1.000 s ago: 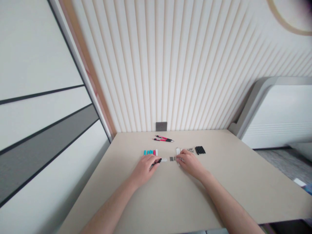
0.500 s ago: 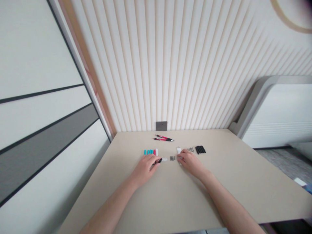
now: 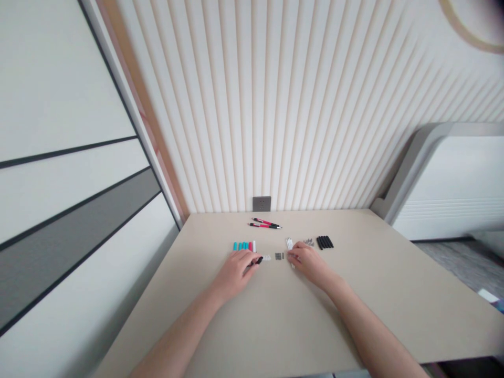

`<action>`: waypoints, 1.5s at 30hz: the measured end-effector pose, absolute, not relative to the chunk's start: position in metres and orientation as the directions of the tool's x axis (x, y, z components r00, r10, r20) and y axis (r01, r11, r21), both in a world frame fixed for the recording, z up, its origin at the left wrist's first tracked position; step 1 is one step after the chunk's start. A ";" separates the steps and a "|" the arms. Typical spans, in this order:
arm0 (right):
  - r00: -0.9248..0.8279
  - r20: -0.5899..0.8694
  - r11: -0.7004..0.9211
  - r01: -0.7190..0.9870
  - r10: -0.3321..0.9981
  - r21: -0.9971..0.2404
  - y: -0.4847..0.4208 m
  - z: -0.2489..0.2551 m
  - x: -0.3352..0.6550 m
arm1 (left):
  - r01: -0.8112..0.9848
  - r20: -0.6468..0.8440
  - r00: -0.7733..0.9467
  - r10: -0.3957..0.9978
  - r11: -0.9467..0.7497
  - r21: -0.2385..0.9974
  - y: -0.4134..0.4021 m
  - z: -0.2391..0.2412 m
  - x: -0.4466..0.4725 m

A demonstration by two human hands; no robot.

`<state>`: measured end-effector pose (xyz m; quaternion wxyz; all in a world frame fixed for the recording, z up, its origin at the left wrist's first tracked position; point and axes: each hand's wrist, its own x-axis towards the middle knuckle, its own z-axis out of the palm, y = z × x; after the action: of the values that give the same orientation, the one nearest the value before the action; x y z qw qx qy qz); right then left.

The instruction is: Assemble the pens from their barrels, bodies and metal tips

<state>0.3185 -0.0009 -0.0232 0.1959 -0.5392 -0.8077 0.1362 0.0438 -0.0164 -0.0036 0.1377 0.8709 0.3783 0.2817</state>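
My left hand (image 3: 235, 272) is closed, thumb and fingers pinching a small black pen part (image 3: 259, 260) just above the table. Beside its fingertips lie small clear-white pieces (image 3: 267, 258). Behind that hand is a row of teal barrels (image 3: 240, 245), with a red one (image 3: 250, 245) and a white one (image 3: 254, 245) at its right end. My right hand (image 3: 306, 257) rests low with fingers pinched together at the near end of some white sticks (image 3: 290, 242); what its fingertips hold, if anything, is hidden. Small dark grey pieces (image 3: 278, 256) lie between the hands.
Two red-and-black pens (image 3: 264, 226) lie near the wall, below a dark socket (image 3: 262, 203). Silver metal tips (image 3: 309, 242) and a row of black tubes (image 3: 325, 242) sit beyond my right hand. A ribbed wall (image 3: 244, 105) borders the table (image 3: 260, 325) at the back.
Both hands stay almost in place, the left still pinching the black pen part. The whole view has shifted very slightly.
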 end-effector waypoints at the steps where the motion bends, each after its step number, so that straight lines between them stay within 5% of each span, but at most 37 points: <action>1: -0.340 0.177 0.383 0.816 0.924 -0.432 -0.001 -0.023 0.318 | 0.581 0.385 0.558 0.735 -0.677 0.451 -0.016 -0.004 0.044; 20: -0.348 0.224 0.411 0.827 0.910 -0.383 -0.006 -0.021 0.301 | 0.564 0.379 0.563 0.735 -0.676 0.474 -0.016 -0.003 0.044; 27: -0.448 0.395 0.594 0.665 0.802 -0.453 -0.023 -0.011 0.279 | 0.531 0.314 0.465 0.828 -0.544 0.649 -0.019 -0.006 0.053; 33: -0.529 0.399 0.661 0.550 0.749 -0.510 -0.029 -0.012 0.263 | 0.425 0.266 0.425 0.865 -0.450 0.786 -0.023 -0.002 0.060; 45: -0.447 0.425 0.613 0.486 0.787 -0.623 -0.029 -0.012 0.273 | 0.577 0.357 0.466 0.809 -0.584 0.571 -0.015 -0.012 0.051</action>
<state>0.2727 -0.0291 -0.0121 0.3566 -0.3862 -0.8242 0.2107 0.0513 -0.0152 -0.0118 0.1891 0.8351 0.4149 0.3078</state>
